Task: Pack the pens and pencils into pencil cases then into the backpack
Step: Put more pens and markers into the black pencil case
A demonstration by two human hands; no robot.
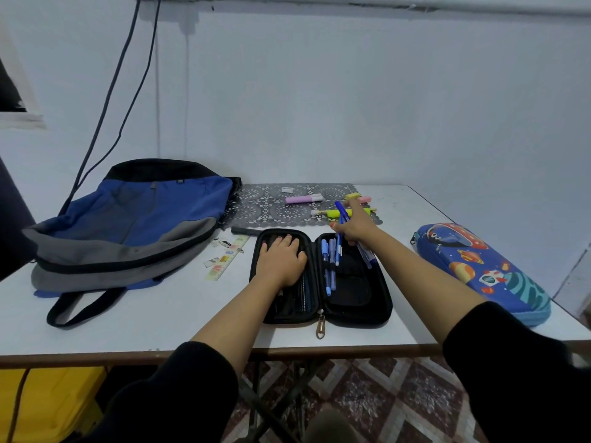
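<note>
L hand (281, 260) flat on open black case (355, 294), left half; R hand (355, 228) grips blue pens (340, 212) over right half.

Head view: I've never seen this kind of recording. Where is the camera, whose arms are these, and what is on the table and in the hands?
There is no machine here. A person wears one camera on the head, looking down at their own arms. The left hand lies flat on the left half of the open black pencil case and holds nothing. The right hand has several blue pens in its grip over the case's far right corner, with one finger stretched toward the yellow highlighter on the patterned mat. More pens lie in the case's right half. The white table also holds a blue backpack at left, a ruler beside it, and a closed space-print pencil case at right.
</note>
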